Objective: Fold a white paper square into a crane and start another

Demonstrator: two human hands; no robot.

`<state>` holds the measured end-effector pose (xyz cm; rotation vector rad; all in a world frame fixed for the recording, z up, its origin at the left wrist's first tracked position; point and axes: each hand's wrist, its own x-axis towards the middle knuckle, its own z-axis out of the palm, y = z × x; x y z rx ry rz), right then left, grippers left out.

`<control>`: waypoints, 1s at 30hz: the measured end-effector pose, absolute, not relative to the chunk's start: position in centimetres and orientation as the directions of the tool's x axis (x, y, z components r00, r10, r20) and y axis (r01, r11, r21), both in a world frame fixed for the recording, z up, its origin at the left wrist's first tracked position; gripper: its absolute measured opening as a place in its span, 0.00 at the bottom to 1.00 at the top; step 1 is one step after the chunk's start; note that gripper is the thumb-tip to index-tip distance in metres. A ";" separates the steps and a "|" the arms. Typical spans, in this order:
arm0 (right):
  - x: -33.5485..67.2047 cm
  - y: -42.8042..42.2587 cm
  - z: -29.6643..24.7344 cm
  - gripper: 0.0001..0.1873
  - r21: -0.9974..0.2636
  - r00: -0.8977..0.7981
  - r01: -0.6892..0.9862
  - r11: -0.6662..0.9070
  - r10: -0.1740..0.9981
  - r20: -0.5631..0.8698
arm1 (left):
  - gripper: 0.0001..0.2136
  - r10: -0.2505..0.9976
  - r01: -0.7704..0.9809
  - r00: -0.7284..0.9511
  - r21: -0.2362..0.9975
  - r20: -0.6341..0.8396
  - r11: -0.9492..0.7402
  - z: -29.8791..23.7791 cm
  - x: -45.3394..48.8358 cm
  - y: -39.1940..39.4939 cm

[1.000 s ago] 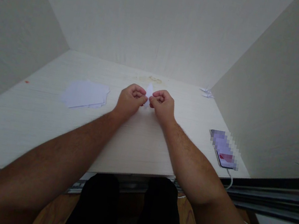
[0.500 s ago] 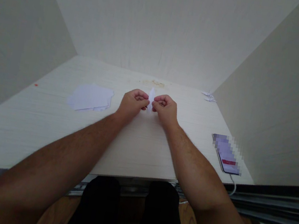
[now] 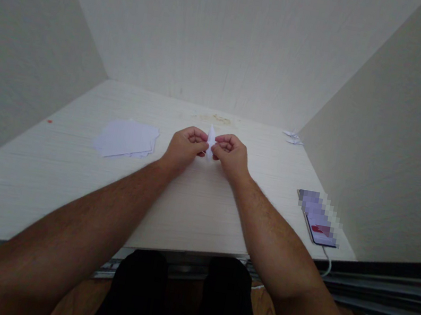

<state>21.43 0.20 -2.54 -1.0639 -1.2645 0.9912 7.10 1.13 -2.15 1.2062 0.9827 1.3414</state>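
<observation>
A small piece of folded white paper point(image 3: 210, 141), narrow and pointed at the top, stands between my hands over the middle of the desk. My left hand point(image 3: 188, 146) pinches its left side with thumb and fingertips. On the opposite side, my right hand point(image 3: 231, 154) grips it the same way, thumb nearer me. The fingertips partly cover the paper, and its exact folds are too small to make out.
A loose stack of white paper sheets point(image 3: 127, 138) lies left of my hands. Several small folded paper pieces point(image 3: 293, 138) rest in the far right corner. A phone point(image 3: 317, 218) with a cable point(image 3: 328, 263) lies at the right edge. Walls enclose the white desk point(image 3: 193, 214).
Both hands keep hold of the folded paper in nearly the same place. Its lower tip shows a little more clearly now. The view has shifted slightly.
</observation>
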 end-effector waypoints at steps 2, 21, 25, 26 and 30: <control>21.4 0.2 -2.6 0.13 -0.973 0.050 0.004 0.230 0.972 0.230 | 0.10 0.990 -0.167 0.046 0.978 0.131 -0.122 -2.2 7.1 1.2; 21.4 0.0 -2.3 0.09 -0.982 0.009 0.013 0.187 0.982 0.187 | 0.10 0.980 -0.126 0.106 0.980 0.168 -0.154 -2.4 6.8 1.3; 21.4 -0.1 -2.2 0.09 -0.982 0.014 0.016 0.188 0.982 0.189 | 0.10 0.980 -0.143 0.096 0.976 0.176 -0.161 -2.3 7.0 1.1; 21.4 -0.1 -2.2 0.09 -0.982 0.015 0.020 0.188 0.982 0.188 | 0.10 0.980 -0.144 0.096 0.977 0.175 -0.160 -2.2 7.0 1.1; 21.5 0.0 -2.2 0.08 -0.984 0.008 0.011 0.180 0.984 0.180 | 0.10 0.983 -0.167 0.111 0.978 0.145 -0.126 -2.0 7.1 1.0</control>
